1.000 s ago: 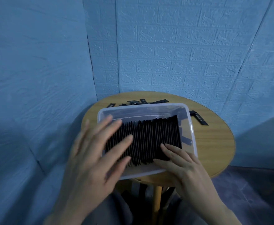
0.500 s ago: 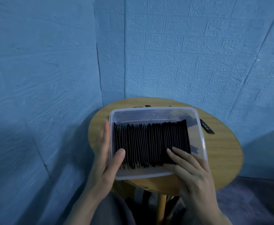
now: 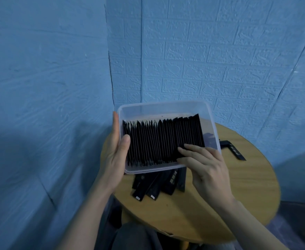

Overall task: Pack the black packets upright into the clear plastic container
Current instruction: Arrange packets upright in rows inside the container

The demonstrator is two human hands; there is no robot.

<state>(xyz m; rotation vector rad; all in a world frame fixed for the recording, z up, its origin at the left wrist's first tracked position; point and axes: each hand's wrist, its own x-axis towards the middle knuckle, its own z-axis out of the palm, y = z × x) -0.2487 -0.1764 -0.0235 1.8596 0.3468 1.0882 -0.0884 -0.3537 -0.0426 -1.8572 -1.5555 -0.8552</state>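
Container: we see the clear plastic container (image 3: 166, 109) lifted and tilted above the round wooden worktop (image 3: 238, 192), its near edge over a loose pile.
Packed packets: a dense row of black packets (image 3: 162, 141) stands upright inside, filling most of the width; the right end stays bare.
Left hand: our left hand (image 3: 114, 156) grips the container's left wall, thumb over the rim against the first packets.
Right hand: our right hand (image 3: 204, 166) rests straight fingers on the row's near right corner, holding nothing.
Loose packets: several loose packets (image 3: 159, 184) lie flat under the container.
Stray packet: one stray packet (image 3: 233, 149) lies right of it.
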